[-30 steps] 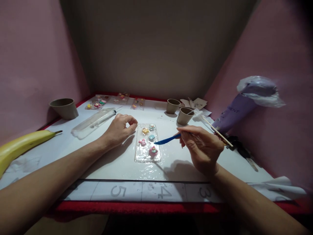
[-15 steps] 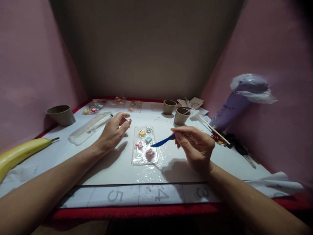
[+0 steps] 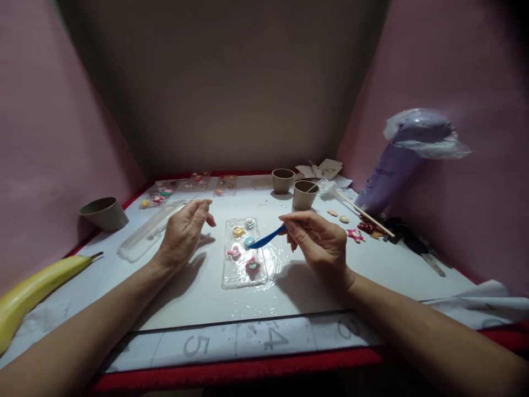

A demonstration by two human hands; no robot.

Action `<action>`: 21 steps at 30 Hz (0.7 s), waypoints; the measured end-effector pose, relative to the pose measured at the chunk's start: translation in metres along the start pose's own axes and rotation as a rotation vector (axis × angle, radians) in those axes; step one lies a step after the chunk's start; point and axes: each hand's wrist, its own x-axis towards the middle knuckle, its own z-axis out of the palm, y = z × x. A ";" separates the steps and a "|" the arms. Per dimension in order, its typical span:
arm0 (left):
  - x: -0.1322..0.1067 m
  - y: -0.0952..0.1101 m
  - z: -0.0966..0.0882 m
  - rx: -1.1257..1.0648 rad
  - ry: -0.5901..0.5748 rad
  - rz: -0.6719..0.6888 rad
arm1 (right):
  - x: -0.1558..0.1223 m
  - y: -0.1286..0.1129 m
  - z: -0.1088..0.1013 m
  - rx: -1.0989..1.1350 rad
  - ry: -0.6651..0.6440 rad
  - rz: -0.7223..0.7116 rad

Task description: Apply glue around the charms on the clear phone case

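My right hand [image 3: 320, 242] pinches a blue plastic knife [image 3: 266, 239] by its handle. The blade tip reaches over a clear phone case [image 3: 243, 275], next to the small blue charm [image 3: 249, 241]; whether it touches cannot be told. On the case sit several charms, among them a pink bunny-like one [image 3: 234, 252], a yellow one [image 3: 238, 231] and a pink flower-like one [image 3: 253, 265]. Shiny clear wet stuff covers the case and spreads onto the white board [image 3: 194, 303]. My left hand [image 3: 184, 234] hovers left of the case, fingers loosely bent and holding nothing.
Behind are decorated clear cases [image 3: 225, 186] and cups [image 3: 283, 182]. To the left are another cup [image 3: 105, 214], a banana [image 3: 45, 278] and a clear plastic sleeve [image 3: 144, 234]. A purple bag [image 3: 390, 176], wooden stick [image 3: 366, 214] and loose charms [image 3: 356, 236] are at the right.
The view has shifted slightly. The knife tip has moved from near the flower-like charm up to the blue charm. My left hand has turned and drawn back a little.
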 end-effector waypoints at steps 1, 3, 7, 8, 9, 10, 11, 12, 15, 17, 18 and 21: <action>0.000 0.001 0.000 0.010 0.000 0.000 | 0.001 0.002 0.000 0.017 0.021 0.023; -0.001 0.003 0.000 0.020 0.002 -0.014 | 0.003 0.005 0.000 0.042 0.051 0.070; -0.003 0.005 0.003 -0.018 0.006 -0.071 | 0.005 0.006 0.000 0.062 0.069 0.107; -0.003 0.005 0.003 -0.037 0.003 -0.079 | 0.005 0.005 0.000 0.063 0.069 0.103; -0.004 0.005 0.003 -0.053 0.001 -0.083 | 0.005 0.004 -0.001 0.063 0.069 0.097; -0.004 0.005 0.003 -0.065 0.001 -0.087 | 0.005 0.003 -0.001 0.063 0.069 0.090; -0.004 0.004 0.003 -0.070 0.000 -0.089 | 0.005 0.003 -0.001 0.064 0.071 0.084; -0.004 0.003 0.003 -0.068 0.002 -0.090 | 0.005 0.002 -0.002 0.068 0.078 0.078; -0.003 -0.001 0.003 -0.062 -0.006 -0.086 | 0.008 0.000 -0.003 0.084 0.104 0.080; -0.003 -0.004 0.003 -0.085 -0.027 -0.072 | 0.010 -0.002 -0.004 0.091 0.113 0.096; -0.003 -0.006 0.004 -0.100 -0.040 -0.065 | 0.011 -0.004 -0.004 0.092 0.112 0.108; -0.003 -0.006 0.005 -0.110 -0.060 -0.040 | 0.017 -0.009 -0.003 0.098 0.100 0.156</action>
